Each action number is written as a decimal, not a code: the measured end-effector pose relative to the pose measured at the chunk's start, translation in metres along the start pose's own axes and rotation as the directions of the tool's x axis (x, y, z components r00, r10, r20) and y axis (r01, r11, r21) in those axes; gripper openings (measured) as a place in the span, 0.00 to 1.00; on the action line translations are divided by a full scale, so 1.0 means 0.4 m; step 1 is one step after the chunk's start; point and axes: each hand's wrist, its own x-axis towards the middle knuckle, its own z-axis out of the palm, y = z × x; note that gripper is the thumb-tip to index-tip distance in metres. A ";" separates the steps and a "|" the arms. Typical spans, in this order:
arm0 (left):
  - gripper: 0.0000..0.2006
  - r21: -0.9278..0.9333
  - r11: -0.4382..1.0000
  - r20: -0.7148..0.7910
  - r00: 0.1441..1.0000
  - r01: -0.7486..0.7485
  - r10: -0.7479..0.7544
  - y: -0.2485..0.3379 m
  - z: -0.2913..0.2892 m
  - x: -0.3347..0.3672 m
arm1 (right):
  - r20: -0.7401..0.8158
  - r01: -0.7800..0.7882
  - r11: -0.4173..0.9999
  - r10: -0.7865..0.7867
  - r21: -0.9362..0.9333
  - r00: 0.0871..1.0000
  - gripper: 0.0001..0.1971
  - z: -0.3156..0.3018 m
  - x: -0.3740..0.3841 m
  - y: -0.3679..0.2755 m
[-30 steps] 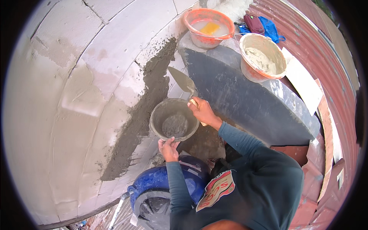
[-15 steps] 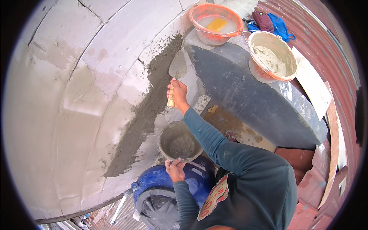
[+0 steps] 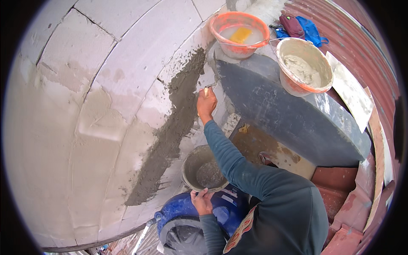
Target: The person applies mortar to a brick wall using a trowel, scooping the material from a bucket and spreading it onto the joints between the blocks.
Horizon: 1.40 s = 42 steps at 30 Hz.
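The right hand grips a trowel, its blade seen nearly edge-on beside a strip of wet grey mortar on the pale block wall at left. Nearer, the left hand holds the near rim of a grey bowl above a blue drum. At the far end of a dark slab, an orange bucket contains cloudy liquid and a yellow block, left of another bucket with pale paste.

No text reads clearly; the folded print on the dark shirt is partly hidden.
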 end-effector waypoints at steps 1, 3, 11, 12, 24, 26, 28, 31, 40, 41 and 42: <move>0.19 -0.006 1.000 0.002 1.000 0.007 -0.007 -0.001 0.000 -0.005 | 0.068 -0.010 1.000 0.010 -0.010 0.998 0.16 0.015 0.021 -0.007; 0.19 -0.009 1.000 -0.002 1.000 0.009 -0.009 -0.002 -0.004 -0.003 | 0.147 0.025 0.999 -0.021 -0.023 0.989 0.20 0.010 0.016 -0.033; 0.18 0.034 0.999 -0.033 0.999 0.030 -0.029 -0.025 -0.011 0.036 | 0.578 -0.434 0.893 0.293 0.118 0.761 0.17 -0.237 0.015 -0.011; 0.18 0.029 0.999 -0.027 0.999 0.036 -0.035 -0.030 -0.008 0.037 | 0.618 -0.511 0.845 0.321 0.155 0.718 0.17 -0.232 0.041 -0.017; 0.19 0.011 0.998 -0.078 0.995 0.066 -0.065 -0.069 -0.041 0.025 | 0.671 -0.617 0.778 0.396 0.117 0.627 0.21 -0.043 0.169 0.104; 0.19 0.010 0.998 -0.102 0.992 0.069 -0.068 -0.074 -0.036 0.018 | 0.688 -0.672 0.729 0.422 0.130 0.591 0.22 -0.044 0.147 0.132; 0.19 0.010 0.997 -0.115 0.991 0.075 -0.073 -0.074 -0.027 0.019 | 0.720 -0.762 0.622 0.444 0.181 0.534 0.21 -0.032 0.125 0.131; 0.19 0.008 0.998 -0.111 0.992 0.066 -0.065 -0.071 -0.019 0.028 | 0.818 -0.895 0.327 0.394 0.302 0.420 0.22 0.016 0.093 0.088; 0.19 0.024 0.998 -0.077 0.995 0.066 -0.064 -0.057 0.015 0.065 | 0.845 -0.805 0.549 0.300 0.227 0.443 0.23 0.010 -0.011 -0.047; 0.19 0.022 0.998 -0.083 0.995 0.065 -0.062 -0.058 0.022 0.065 | 0.827 -0.738 0.642 0.289 0.206 0.482 0.24 -0.014 -0.015 -0.051; 0.19 0.022 0.998 -0.090 0.994 0.062 -0.060 -0.056 0.027 0.065 | 0.802 -0.683 0.704 0.287 0.194 0.523 0.23 -0.017 0.000 -0.044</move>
